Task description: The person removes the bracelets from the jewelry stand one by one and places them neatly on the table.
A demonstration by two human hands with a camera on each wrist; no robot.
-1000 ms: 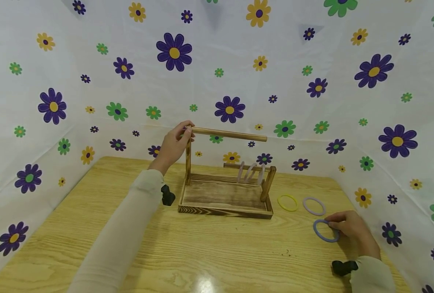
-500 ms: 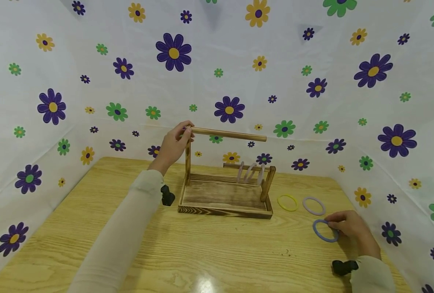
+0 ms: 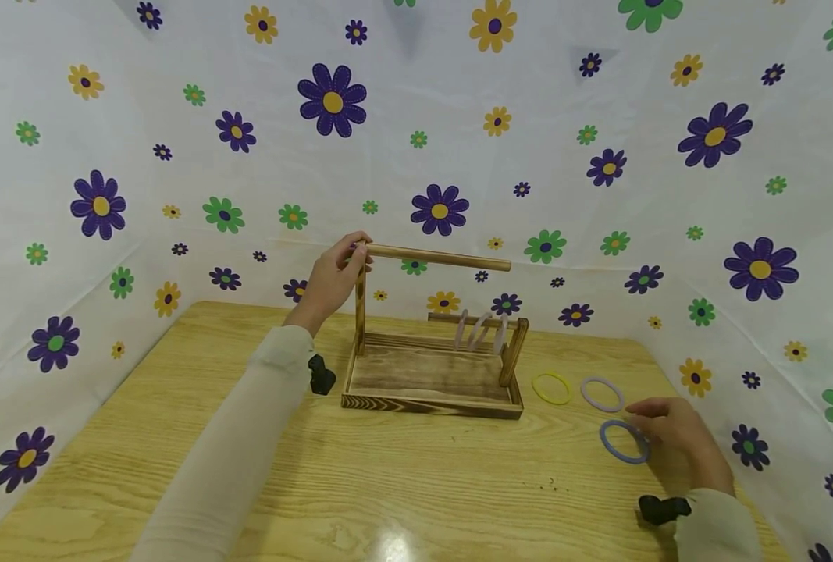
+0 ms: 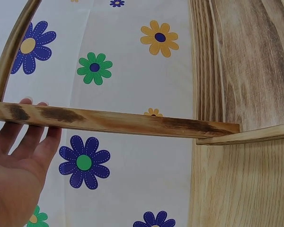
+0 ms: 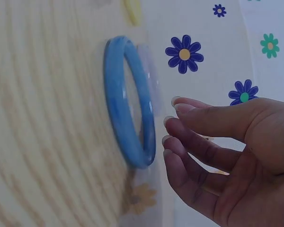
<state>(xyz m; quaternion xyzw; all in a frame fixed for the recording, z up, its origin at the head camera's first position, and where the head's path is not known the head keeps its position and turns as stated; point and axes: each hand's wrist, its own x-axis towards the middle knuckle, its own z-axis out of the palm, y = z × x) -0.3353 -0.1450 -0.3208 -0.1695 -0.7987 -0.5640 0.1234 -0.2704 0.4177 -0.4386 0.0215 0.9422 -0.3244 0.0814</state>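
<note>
A wooden bangle stand (image 3: 430,405) has a tray base, a tall left post (image 3: 361,312) with a long upper bar (image 3: 444,257), and a shorter right post with a lower bar. My left hand (image 3: 332,279) grips the top of the tall post; in the left wrist view its fingers (image 4: 49,142) wrap behind the wood. On the table at right lies a blue bangle (image 5: 116,109). My right hand (image 3: 679,433) is beside it, fingers loosely bent and holding nothing; the right wrist view shows a gap between fingertips and bangle.
Several pale bangles (image 3: 482,332) hang on the lower bar. A yellow bangle (image 3: 551,403) and a lilac bangle (image 3: 602,410) lie on the wooden table (image 3: 472,484) right of the stand. A flower-printed white cloth (image 3: 388,172) encloses the table's back and sides.
My right hand has let go of the blue bangle's rim and drawn slightly away. The bangle stays on the table. My left hand keeps its grip on the post.
</note>
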